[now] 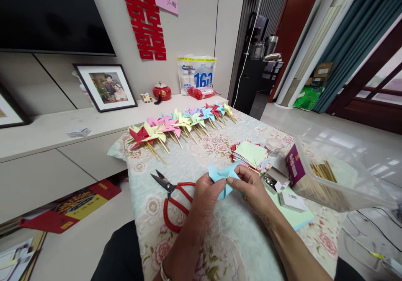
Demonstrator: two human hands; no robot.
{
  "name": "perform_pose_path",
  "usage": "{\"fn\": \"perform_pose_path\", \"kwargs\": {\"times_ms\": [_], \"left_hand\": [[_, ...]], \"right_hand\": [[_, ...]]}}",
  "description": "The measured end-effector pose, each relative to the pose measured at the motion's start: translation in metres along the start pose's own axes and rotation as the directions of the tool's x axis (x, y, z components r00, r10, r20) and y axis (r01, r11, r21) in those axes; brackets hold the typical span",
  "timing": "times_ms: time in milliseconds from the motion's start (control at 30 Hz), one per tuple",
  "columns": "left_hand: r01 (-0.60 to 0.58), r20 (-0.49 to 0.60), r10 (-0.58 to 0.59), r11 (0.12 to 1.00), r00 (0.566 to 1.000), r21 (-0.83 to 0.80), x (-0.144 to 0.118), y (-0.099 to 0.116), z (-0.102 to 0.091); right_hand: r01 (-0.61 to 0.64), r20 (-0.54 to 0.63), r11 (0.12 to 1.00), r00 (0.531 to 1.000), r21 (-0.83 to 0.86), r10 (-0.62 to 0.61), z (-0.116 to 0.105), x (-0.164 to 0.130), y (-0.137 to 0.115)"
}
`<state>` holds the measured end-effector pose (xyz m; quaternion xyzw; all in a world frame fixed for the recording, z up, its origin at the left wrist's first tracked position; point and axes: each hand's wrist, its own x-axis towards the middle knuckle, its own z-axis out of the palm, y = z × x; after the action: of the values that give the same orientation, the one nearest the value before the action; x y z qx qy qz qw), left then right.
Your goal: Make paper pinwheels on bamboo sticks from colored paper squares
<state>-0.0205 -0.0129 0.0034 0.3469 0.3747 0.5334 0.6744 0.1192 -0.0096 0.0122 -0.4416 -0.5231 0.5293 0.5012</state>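
Both of my hands hold a folded light blue paper pinwheel (221,175) above the flowered tablecloth (194,163). My left hand (205,193) grips its lower left side. My right hand (253,186) pinches its centre with thumb and fingertip. A stack of coloured paper squares (251,154) lies just beyond my right hand. Red-handled scissors (172,197) rest open on the cloth to the left of my left hand.
A row of finished pinwheels on sticks (182,124) lines the far table edge. A clear plastic bin (342,176) with wooden sticks (323,171) sits at right, beside a purple box (294,164), a small open box (273,179) and a jar (274,146).
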Motion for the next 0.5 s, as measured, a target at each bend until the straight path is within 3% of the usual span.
{"fn": "perform_pose_path", "kwargs": {"times_ms": [167, 333, 500], "left_hand": [[0.021, 0.031, -0.023, 0.999, 0.999, 0.050, -0.001, -0.001, -0.002], [0.062, 0.099, -0.059, 0.998, 0.993, -0.026, -0.005, 0.006, 0.003], [-0.005, -0.065, 0.007, 0.999, 0.998, 0.036, -0.001, 0.008, 0.001]], "right_hand": [[-0.068, 0.010, 0.998, 0.998, -0.001, 0.068, -0.001, -0.002, -0.002], [-0.054, -0.048, 0.998, 0.997, 0.041, 0.056, -0.002, -0.003, -0.004], [0.067, -0.256, 0.957, 0.967, 0.284, 0.008, -0.009, -0.002, -0.011]]}}
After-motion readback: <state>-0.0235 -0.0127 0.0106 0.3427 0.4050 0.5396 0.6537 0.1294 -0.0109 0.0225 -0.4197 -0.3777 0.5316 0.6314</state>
